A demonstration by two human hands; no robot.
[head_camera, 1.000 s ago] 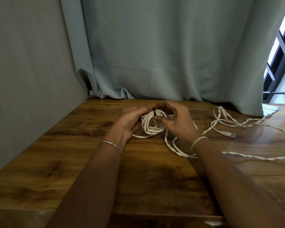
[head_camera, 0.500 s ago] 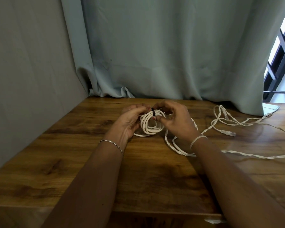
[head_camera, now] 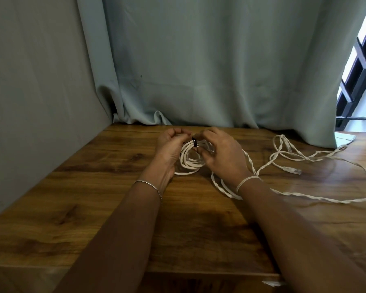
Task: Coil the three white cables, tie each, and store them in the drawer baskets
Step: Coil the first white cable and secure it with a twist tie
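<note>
Both hands, left hand (head_camera: 171,147) and right hand (head_camera: 222,156), grasp the coil (head_camera: 190,160) at its black tie (head_camera: 194,143) above the far counter (head_camera: 93,197), with 1 loose cable (head_camera: 317,159) lying right.

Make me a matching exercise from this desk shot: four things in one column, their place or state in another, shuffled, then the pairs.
1. coiled cable
2. black tie
3. loose cable
4. bracelet

A. sprawled uncoiled across the table's right side
B. on the left wrist
C. held between both hands
D. wrapped around the top of the coil

Pairs: 1-C, 2-D, 3-A, 4-B
</note>
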